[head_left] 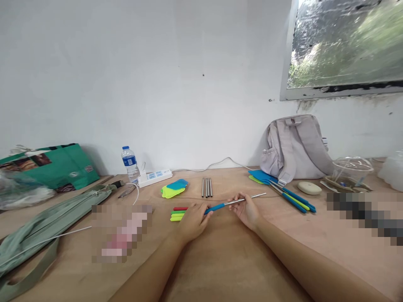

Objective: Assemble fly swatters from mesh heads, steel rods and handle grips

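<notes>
While both forearms rest on the wooden desk (220, 268), the two hands hold one metal straw (245, 200) between them, just above the desk surface. The left hand (192, 220) has its fingers (206, 209) curled together around the blue sleeve (215, 208) fitted on the straw's left end. The right hand (247, 209) pinches the bare metal shaft near its middle, with fingertips closed on it and palm turned partly upward. The straw's long axis runs nearly level from left to right, rising slightly toward the right; the uncovered metal end points right, toward the grey backpack (294, 147).

Just left of the left hand lie red, green and yellow sleeves (179, 214) stacked in parallel. Beyond the hands, four bare straws (207, 187) lie side by side, pointing away from the person. Further sleeved straws (294, 199) lie to the right, near the backpack.
</notes>
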`<state>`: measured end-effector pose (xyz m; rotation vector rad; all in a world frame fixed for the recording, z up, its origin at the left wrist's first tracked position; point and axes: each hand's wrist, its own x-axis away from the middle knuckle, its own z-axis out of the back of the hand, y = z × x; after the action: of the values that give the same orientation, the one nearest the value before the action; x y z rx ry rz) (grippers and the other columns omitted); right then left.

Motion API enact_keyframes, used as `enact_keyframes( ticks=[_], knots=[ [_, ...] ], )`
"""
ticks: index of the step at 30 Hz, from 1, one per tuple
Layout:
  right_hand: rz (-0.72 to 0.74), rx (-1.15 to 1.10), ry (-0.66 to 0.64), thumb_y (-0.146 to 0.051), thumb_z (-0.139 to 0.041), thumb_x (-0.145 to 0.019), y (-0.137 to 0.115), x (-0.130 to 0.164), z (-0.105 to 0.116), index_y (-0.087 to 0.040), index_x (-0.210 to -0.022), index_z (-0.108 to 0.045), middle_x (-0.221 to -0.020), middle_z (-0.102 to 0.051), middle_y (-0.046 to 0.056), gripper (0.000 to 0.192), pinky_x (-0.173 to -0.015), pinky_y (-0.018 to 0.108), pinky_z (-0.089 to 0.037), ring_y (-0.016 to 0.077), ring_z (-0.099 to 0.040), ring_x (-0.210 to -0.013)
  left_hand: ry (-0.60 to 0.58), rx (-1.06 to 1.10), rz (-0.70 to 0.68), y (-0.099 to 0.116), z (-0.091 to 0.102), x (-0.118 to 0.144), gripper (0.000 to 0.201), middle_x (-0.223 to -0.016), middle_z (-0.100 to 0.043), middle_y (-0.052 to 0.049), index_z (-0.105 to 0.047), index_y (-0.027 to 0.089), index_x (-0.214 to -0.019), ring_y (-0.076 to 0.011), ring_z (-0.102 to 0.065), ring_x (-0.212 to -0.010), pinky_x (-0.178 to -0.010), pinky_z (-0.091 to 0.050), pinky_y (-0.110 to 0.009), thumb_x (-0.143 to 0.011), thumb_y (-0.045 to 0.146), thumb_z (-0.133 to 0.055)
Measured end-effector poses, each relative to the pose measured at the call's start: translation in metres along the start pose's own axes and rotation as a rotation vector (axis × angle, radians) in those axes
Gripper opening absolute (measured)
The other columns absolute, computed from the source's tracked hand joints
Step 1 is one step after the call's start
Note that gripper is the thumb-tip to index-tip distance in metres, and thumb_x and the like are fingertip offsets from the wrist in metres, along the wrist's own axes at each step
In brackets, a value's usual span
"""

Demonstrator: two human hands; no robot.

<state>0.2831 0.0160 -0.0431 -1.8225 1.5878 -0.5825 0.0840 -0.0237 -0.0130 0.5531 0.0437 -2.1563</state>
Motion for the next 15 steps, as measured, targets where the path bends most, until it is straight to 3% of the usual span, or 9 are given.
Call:
enact_keyframes(
  ticks=[6, 10, 15],
  knots=[
    [-0.159, -0.011, -0.008, -0.028, -0.056, -0.070, 0.013, 0.006, -0.007, -0.018, -0.064, -0.056, -0.058, -0.060, 0.000, 0.012, -0.047, 0.024, -0.039, 0.0126, -0.054, -0.052, -0.084, 0.067, 0.028, 0.015, -0.008, 0.001, 0.028, -0.094, -0.061, -0.005, -0.050, 0.019, -0.100, -0.0189, -0.055, -0.085, -0.071, -0.040, -0.029, -0.088, 0.035, -0.029],
    [-0.058, -0.078, 0.159, -0.016, -0.061, -0.064, 0.016, -0.002, -0.006, -0.018, -0.060, -0.052, -0.054, -0.056, -0.003, 0.010, -0.046, 0.023, -0.040, 0.0106, -0.052, -0.049, -0.136, 0.061, 0.080, 0.029, -0.013, 0.002, 0.031, -0.091, -0.062, -0.006, -0.048, 0.019, -0.102, -0.0197, -0.056, -0.081, -0.067, -0.040, -0.029, -0.089, 0.035, -0.025],
    [0.084, -0.180, 0.213, -0.022, -0.058, -0.070, -0.001, -0.013, 0.011, -0.021, -0.049, -0.033, -0.038, -0.037, -0.008, 0.032, -0.037, 0.021, -0.035, 0.0061, -0.036, -0.034, -0.164, 0.014, 0.111, 0.034, -0.010, 0.001, 0.026, -0.088, -0.062, -0.006, -0.050, 0.018, -0.092, -0.0196, -0.057, -0.080, -0.065, -0.040, -0.028, -0.088, 0.033, -0.029]
  ],
)
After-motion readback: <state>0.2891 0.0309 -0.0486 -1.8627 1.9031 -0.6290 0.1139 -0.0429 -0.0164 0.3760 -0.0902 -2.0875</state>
